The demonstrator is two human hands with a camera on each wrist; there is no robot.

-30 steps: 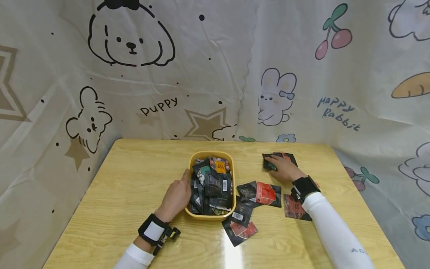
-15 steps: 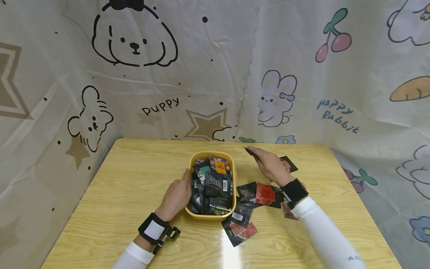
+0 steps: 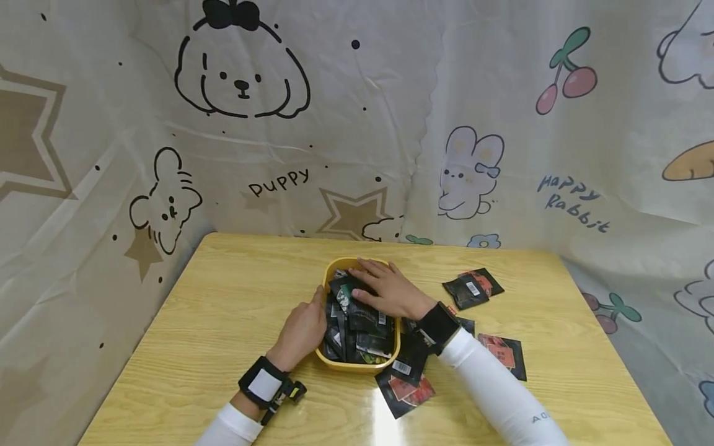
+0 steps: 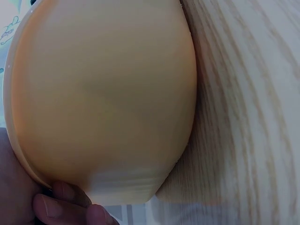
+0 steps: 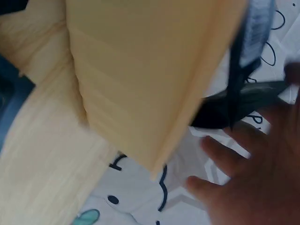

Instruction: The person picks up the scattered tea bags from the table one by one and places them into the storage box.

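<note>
A yellow plastic basket [image 3: 357, 367] on the table is filled with small, mostly black sachets [image 3: 365, 316]. My left hand [image 3: 301, 334] holds its left rim, and in the left wrist view fingertips [image 4: 51, 206] curl against the outer wall [image 4: 108, 93]. Over the far part of the basket, my right hand [image 3: 393, 294] lies palm down with its fingers spread on the sachets. The right wrist view shows that hand [image 5: 253, 168] blurred, beside a dark sachet [image 5: 229, 103] above the rim. Part of the contents is hidden under the right hand.
Two overlapping sachets [image 3: 467, 292] lie at the back right of the table. A red-and-black sachet [image 3: 504, 356] is right of the right forearm. Several more [image 3: 409, 365] lie against the basket's right side, partly under that arm. A printed curtain [image 3: 379, 124] hangs behind the table.
My right hand picked up a dark sachet at the back right, carried it left and now rests spread over the basket. The left hand stays on the rim. The head view has shifted slightly.
</note>
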